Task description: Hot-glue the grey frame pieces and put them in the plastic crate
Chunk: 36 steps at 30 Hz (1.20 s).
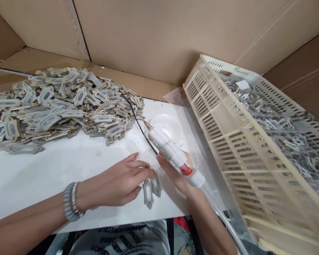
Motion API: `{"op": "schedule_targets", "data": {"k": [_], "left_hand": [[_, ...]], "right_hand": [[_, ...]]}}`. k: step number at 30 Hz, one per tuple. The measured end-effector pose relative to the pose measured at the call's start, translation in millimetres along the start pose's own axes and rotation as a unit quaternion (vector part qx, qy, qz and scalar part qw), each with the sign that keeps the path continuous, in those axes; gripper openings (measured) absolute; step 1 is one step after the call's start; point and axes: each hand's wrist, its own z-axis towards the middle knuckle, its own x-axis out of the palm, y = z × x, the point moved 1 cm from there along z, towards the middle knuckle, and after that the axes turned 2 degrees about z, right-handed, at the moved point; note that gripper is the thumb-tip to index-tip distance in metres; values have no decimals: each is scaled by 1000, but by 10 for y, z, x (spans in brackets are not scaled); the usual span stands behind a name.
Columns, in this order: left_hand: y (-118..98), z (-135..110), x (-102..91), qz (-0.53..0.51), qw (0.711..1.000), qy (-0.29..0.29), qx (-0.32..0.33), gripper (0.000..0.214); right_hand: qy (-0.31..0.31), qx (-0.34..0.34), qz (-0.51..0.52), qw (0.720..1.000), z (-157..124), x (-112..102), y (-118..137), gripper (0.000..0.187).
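My right hand (175,173) is wrapped around a white glue syringe (167,147), a tube-shaped tool with an orange-red band, a thin tip pointing up and left, and a hose at its rear end. My left hand (122,180), wearing a grey coil band and a beaded bracelet, lies low over the white table with fingers apart. Its fingertips reach the upper ends of two small grey frame-shaped plates (148,194) lying side by side. Whether they press on the plates is unclear. Part of the second plate is hidden under my fingers.
A large heap of similar plates (61,102) covers the back left, some with white outlines. A cream plastic crate (228,141) with layered pieces stands at right. A white round dish (167,124) sits behind the syringe. Cardboard walls (149,39) enclose the back.
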Motion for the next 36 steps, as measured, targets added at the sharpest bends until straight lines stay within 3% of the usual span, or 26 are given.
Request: {"op": "schedule_targets", "data": {"k": [6,9,13,22,25,29,33,36], "left_hand": [[39,-1,35,3,999,-32,-13,37],[-30,14,42,9,998,-58,34,30],[-116,35,67,-12,995,-26,95,36],[44,37,-58,68,993,-84,44,21],[162,-5,-214,108,983,-149,-17,16],[300,-128,-446,158,945,-269,-101,16],[296,-212,-557,174,900,-357,-180,21],[237,-195,-591,171,878,-404,-192,23]], "right_hand": [[2,-2,-3,1000,9,2,39,29],[0,2,-4,1000,10,-2,51,31],[-1,5,-4,1000,12,-5,40,34],[-2,-10,-4,1000,4,-3,46,32],[2,-9,-8,1000,-5,-8,59,31],[9,-32,0,999,-19,0,38,29],[36,-79,-23,996,-17,27,-19,22],[70,-100,-33,992,-9,50,-52,16]]}}
